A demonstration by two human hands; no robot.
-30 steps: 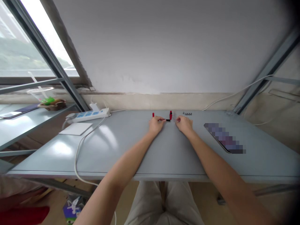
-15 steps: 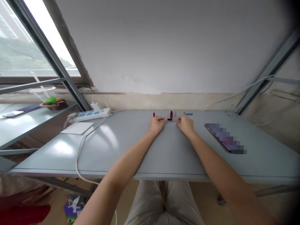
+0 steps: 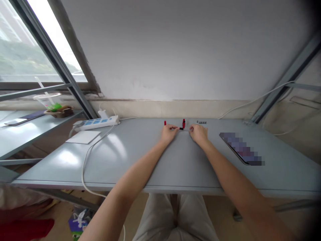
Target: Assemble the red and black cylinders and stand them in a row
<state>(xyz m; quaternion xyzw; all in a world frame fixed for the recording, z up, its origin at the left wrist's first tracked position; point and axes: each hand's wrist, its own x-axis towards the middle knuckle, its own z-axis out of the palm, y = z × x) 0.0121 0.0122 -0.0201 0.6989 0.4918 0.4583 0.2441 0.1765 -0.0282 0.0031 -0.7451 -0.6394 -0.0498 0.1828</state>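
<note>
My left hand (image 3: 169,133) rests near the back of the desk, its fingertips closed on a small black rod-like piece (image 3: 181,128) that points right. Facing it, my right hand (image 3: 199,134) is pinched shut, and a faint pale strip seems to run from its fingertips toward the black piece; what it holds is too small to name. Just behind the gap between the hands stands a small red and black piece (image 3: 184,123). Another short red cylinder (image 3: 165,123) is upright behind my left hand. Several tiny dark parts (image 3: 202,123) sit in a row behind my right hand.
On the right lies a phone (image 3: 240,149) with a blurred screen. A white power strip (image 3: 101,123), a flat white square (image 3: 83,137) and a loose white cable (image 3: 86,157) occupy the left. A plastic cup (image 3: 51,98) stands on the side shelf. Behind the desk is a wall.
The view shifts very slightly. The black piece tilts a little at my left fingertips; both hands otherwise stay in place.
</note>
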